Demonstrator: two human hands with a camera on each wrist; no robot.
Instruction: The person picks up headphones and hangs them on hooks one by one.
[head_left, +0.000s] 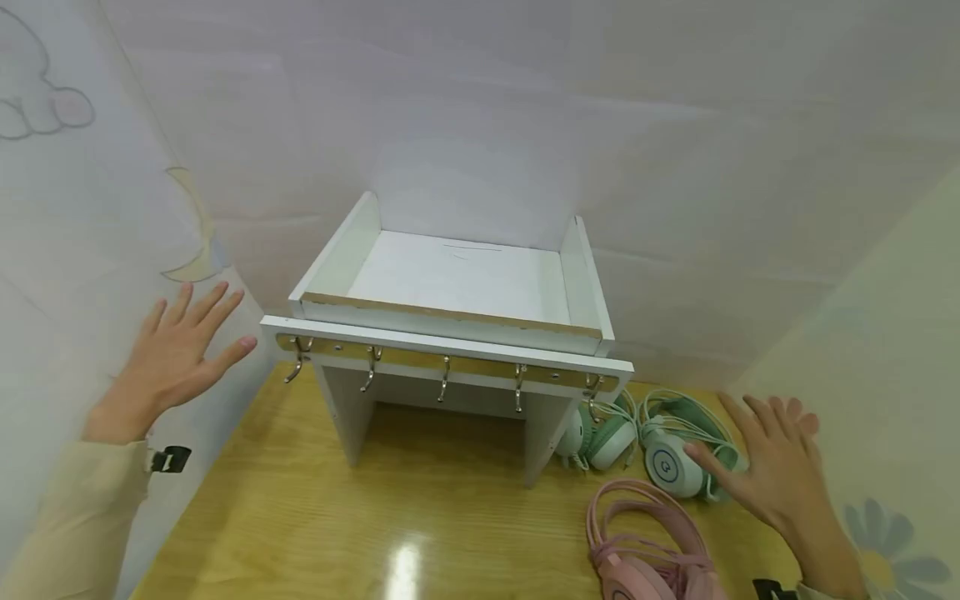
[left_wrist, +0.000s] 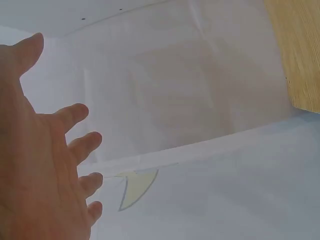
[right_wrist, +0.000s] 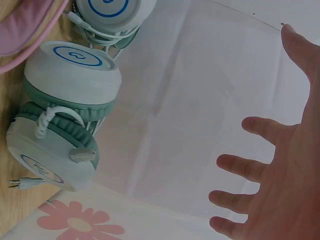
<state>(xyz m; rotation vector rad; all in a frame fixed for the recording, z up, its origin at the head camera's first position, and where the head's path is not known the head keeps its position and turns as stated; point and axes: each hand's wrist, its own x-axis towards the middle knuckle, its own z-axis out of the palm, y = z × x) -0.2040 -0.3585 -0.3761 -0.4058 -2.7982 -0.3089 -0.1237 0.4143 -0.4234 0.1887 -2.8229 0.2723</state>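
Note:
My left hand (head_left: 176, 358) is spread in the air left of a white shelf unit (head_left: 450, 333), holding nothing. Over on the right my right hand (head_left: 780, 471), also spread and holding nothing, overlaps the edge of some white-and-green headphones (head_left: 667, 467) in the head view. The shelf stands on the wooden table with a row of metal hooks (head_left: 444, 379) along its front rail, nothing hanging on them. Another white-and-green pair of headphones (head_left: 611, 437) sits partly hidden by the shelf's right side. Nearer lie pink headphones (head_left: 626, 571) with their cable bundled, cut off by the frame.
The wooden table (head_left: 300, 525) carries the shelf and headphones. White sheeting (head_left: 675, 167) rises behind it, with printed side sheets at left and right. In the right wrist view, a plug (right_wrist: 25, 183) protrudes beside the green-padded ear cups.

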